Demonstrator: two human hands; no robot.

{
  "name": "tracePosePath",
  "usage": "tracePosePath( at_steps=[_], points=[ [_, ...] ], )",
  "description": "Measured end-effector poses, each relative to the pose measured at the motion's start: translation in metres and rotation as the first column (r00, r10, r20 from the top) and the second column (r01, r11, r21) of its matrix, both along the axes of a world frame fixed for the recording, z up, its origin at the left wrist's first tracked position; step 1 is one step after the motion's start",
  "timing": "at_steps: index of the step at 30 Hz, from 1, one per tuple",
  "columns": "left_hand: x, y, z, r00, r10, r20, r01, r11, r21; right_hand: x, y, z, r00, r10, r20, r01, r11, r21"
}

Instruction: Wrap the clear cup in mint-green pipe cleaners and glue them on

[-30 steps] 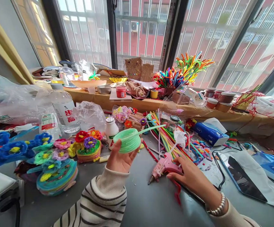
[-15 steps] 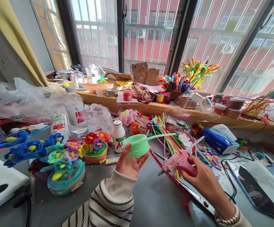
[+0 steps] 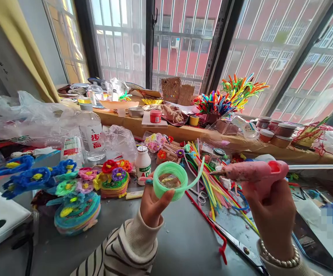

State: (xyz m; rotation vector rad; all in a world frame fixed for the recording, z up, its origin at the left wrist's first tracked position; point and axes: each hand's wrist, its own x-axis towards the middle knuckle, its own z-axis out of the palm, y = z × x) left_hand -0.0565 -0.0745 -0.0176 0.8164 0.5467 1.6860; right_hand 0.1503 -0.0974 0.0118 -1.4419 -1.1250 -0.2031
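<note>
My left hand (image 3: 152,209) grips a small round cup (image 3: 179,193) wrapped in light green pipe cleaner. The cup is tilted so its opening faces me, showing a see-through bottom. A loose green tail (image 3: 198,174) sticks out to the right. My right hand (image 3: 276,214) is wrapped round the handle of a pink hot glue gun (image 3: 245,170), its nozzle pointing left toward the tail but apart from it. A white glue stick (image 3: 318,167) extends from the back of the gun. Beneath lie a red pipe cleaner (image 3: 205,218) and large scissors (image 3: 238,245).
Pipe-cleaner flowers on round bases (image 3: 78,218) stand at left, beside a white box (image 3: 2,218). A milk bottle (image 3: 142,165) is behind my left hand. Loose pipe cleaners (image 3: 212,188) and small scissors (image 3: 201,196) lie mid-table. A phone-like dark slab (image 3: 313,241) lies at right.
My left hand has turned the green cup so its opening faces me, and the tail now points upward. My right hand has raised the glue gun and levelled it.
</note>
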Motion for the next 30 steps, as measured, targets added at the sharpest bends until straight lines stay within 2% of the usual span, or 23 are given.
tracePosePath(
  at_steps=[4, 7, 17, 20, 22, 25, 27, 30],
  points=[
    [0.0, 0.0, 0.001, 1.0, -0.013, -0.004, 0.013, 1.0, -0.01, -0.022, 0.003, 0.002, 0.971, -0.042, 0.234, 0.038, 0.999, 0.024],
    [-0.001, 0.0, 0.001, 1.0, -0.012, -0.014, 0.012, 1.0, -0.014, -0.03, 0.002, 0.001, 0.948, -0.047, 0.315, 0.039, 0.999, 0.03],
    [-0.001, -0.001, 0.001, 0.999, -0.033, -0.001, 0.033, 0.999, -0.026, -0.028, 0.002, -0.004, 0.897, -0.089, 0.433, 0.076, 0.996, 0.047],
    [-0.004, 0.001, 0.001, 0.995, -0.073, 0.066, 0.077, 0.995, -0.069, -0.028, 0.001, -0.003, 0.915, -0.094, 0.392, 0.091, 0.996, 0.026],
    [-0.007, 0.004, 0.003, 0.974, -0.164, 0.158, 0.187, 0.971, -0.15, -0.027, 0.0, -0.002, 0.937, -0.114, 0.33, 0.115, 0.993, 0.016],
    [-0.012, 0.009, 0.007, 0.896, -0.295, 0.332, 0.391, 0.878, -0.276, -0.026, 0.0, -0.001, 0.944, -0.128, 0.303, 0.132, 0.991, 0.01],
    [-0.014, 0.011, 0.008, 0.852, -0.307, 0.423, 0.459, 0.827, -0.324, -0.027, 0.001, -0.002, 0.929, -0.116, 0.351, 0.119, 0.993, 0.014],
    [-0.013, 0.013, 0.008, 0.819, -0.281, 0.5, 0.494, 0.789, -0.366, -0.031, 0.004, -0.006, 0.907, -0.093, 0.411, 0.091, 0.996, 0.025]
  ],
)
